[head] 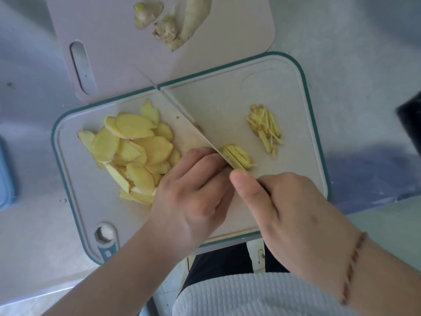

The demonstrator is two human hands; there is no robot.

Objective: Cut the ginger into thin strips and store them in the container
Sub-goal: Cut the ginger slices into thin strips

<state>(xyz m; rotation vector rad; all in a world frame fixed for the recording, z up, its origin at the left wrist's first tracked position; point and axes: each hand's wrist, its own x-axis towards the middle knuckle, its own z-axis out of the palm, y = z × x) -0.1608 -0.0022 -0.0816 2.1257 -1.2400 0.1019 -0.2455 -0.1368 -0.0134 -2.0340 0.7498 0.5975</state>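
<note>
a: item one, largest. counter (341, 53), grey, carrying a teal-rimmed cutting board (303, 92) with a pink board (102, 30) touching its far edge.

b: on the pink board?

a: unpeeled ginger knobs (168, 26), uncut.

b: next down.

a: pile of ginger slices (134, 144), left half of the teal-rimmed board, overlapping flat. then the knife (182, 110), blade running diagonally from far-left to near-right across the board.

b: hands?

a: left hand (193, 192), fingers curled, its grip pressing down a small stack of slices (237, 157) just beside the blade. right hand (293, 213), grip closed round the knife handle, thumb forward along it; the handle itself is hidden.

b: the relation that matters?

a: the stack lies on the right side of the blade, touching it, its cuts running parallel to the edge. left fingertips sit on the other side, nearest the steel. judged: next cut steps leftward toward those fingertips.

b: smallest?

a: finished strips (265, 130), loose heap, well right of the blade. container: possibly the blue object (5, 176) at the left edge; cannot tell.
</note>
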